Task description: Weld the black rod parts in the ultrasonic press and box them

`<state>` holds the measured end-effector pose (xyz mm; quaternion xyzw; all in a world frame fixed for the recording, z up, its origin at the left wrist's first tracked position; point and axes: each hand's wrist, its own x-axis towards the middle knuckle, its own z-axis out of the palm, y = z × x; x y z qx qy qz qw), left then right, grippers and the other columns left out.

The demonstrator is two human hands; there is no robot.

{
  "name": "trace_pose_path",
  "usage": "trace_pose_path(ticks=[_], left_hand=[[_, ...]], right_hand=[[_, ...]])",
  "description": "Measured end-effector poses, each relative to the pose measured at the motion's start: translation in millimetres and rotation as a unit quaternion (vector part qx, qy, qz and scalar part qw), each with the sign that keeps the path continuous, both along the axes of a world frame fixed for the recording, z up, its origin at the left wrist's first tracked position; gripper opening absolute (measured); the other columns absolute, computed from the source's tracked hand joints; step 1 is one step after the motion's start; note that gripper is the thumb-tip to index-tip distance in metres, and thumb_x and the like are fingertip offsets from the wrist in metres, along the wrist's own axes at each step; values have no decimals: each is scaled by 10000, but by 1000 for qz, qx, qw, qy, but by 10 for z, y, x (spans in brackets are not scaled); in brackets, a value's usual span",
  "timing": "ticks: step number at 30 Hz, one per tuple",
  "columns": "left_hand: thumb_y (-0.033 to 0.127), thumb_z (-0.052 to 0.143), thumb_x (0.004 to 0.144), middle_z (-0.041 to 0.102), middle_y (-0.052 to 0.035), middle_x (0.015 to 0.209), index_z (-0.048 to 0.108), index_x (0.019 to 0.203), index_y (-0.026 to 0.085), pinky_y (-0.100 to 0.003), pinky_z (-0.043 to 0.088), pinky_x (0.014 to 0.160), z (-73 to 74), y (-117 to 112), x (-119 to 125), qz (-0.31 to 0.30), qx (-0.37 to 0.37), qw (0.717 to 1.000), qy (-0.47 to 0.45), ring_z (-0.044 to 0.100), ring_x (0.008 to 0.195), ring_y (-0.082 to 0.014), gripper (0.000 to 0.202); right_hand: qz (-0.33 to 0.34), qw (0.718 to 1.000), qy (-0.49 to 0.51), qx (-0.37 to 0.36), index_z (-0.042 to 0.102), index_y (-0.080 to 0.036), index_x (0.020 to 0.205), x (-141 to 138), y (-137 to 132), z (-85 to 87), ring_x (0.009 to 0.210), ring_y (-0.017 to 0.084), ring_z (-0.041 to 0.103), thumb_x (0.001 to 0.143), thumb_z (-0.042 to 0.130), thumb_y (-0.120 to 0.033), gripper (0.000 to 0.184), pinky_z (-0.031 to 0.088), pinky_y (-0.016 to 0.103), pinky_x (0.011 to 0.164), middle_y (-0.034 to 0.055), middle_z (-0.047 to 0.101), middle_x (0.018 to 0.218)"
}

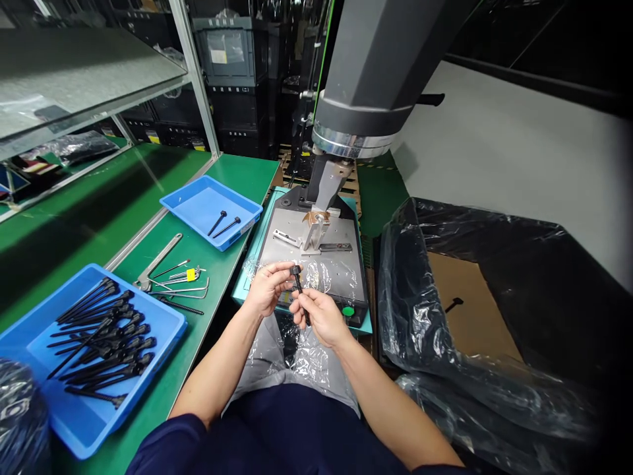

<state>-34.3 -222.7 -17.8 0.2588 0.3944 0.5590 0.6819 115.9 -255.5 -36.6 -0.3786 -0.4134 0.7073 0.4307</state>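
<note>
At far left, the near tray (168, 316) on the green surface (237, 175) holds a heap of black rods (111, 330), knobbed heads mostly one way. Beside it lie a wrench (163, 260), hex keys (185, 285) and a loose rod (180, 305); the far tray (208, 201) carries two more.

The held rod (295, 271) is between the hands, head up, in front of the machine (326, 191). The left hand (270, 288) has its fingers pinched together at the head; the right hand (319, 316) pinches the shaft lower down — its far fingers are partly hidden.

To handle it well, a light grip at the head and a firmer one on the shaft should keep it steady and straight — turning it slowly, without bending, would let every side be seen.

At right, a plastic-lined bin (405, 310) has another rod on cardboard (475, 284).
</note>
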Motion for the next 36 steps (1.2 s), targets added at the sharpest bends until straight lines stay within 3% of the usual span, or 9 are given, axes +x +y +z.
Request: trace_pose_path(ticks=[7,36], left_hand=[[234,823,615,719,-62,829,745,955,123,-214,508,638,-11,6,6,13,2,1000,0,653,724,-123,366],[267,833,608,716,-59,864,744,941,139,-226,498,643,17,15,-14,19,12,1000,18,635,703,-117,368]], right_hand=[[-16,1000,-3,4,646,-160,837,-34,20,-38,474,98,563,787,755,-479,341,414,174,358,7,654,678],[-37,998,-34,22,598,-182,827,-101,32,-95,465,107,570,779,755,-453,317,446,190,365,-7,645,668]])
